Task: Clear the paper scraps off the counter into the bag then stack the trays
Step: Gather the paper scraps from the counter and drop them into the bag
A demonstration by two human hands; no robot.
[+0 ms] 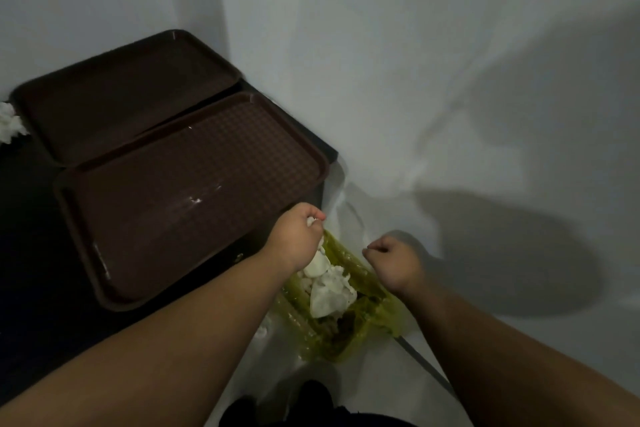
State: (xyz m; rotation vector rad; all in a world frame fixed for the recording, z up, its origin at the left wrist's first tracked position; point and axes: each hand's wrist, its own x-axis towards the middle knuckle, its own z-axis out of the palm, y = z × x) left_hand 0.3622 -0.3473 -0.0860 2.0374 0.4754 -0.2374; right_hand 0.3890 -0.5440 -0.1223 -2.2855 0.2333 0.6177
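Two brown trays lie side by side on the dark counter: the near tray and the far tray. A yellow-green bag hangs open beside the counter's right end, with white paper scraps inside. My left hand grips a white paper scrap over the bag's mouth. My right hand pinches the bag's right edge and holds it open. One crumpled white scrap lies at the far left edge of the counter.
White walls close in behind the trays and on the right, with large shadows on them. The floor below is light. A dark shoe shows at the bottom.
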